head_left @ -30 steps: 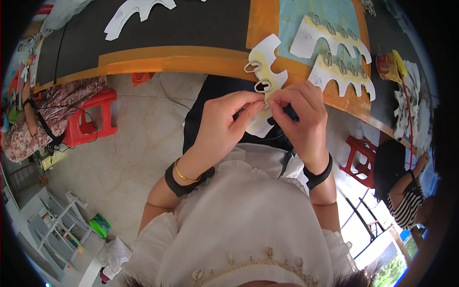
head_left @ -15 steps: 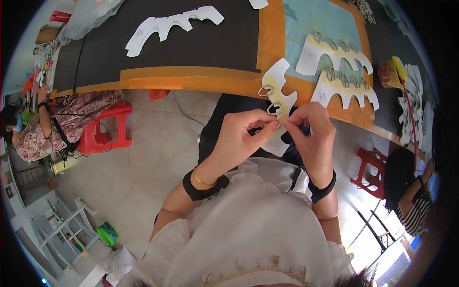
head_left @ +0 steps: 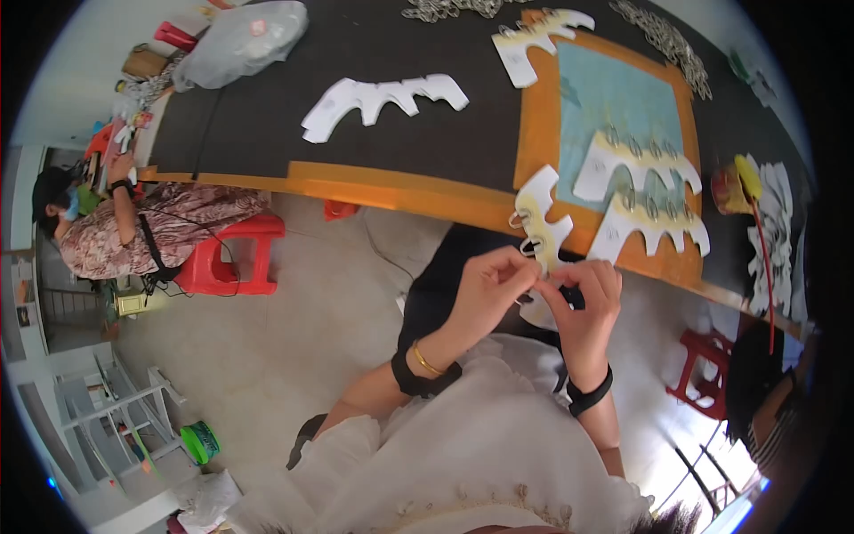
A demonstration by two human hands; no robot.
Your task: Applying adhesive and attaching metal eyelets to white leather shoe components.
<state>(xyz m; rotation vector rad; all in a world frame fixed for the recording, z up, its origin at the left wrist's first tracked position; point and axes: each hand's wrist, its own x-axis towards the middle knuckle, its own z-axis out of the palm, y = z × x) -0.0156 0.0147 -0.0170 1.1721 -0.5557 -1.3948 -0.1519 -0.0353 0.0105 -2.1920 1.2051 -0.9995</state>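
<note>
White piece (head_left: pixel 545 228) under the fingers (head_left: pixel 555 303)

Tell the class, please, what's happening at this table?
A person's left hand and right hand pinch together at a scalloped white piece with metal loops along one edge; the exact pinch point is hidden. Two similar looped pieces lie beyond the right hand, and a plain white piece lies farther left on the black tabletop.

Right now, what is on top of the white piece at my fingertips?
On the white piece, two metal loops show at its left edge, with yellowish staining beside them. Your left hand and right hand cover part of its middle; what lies there cannot be seen.
</note>
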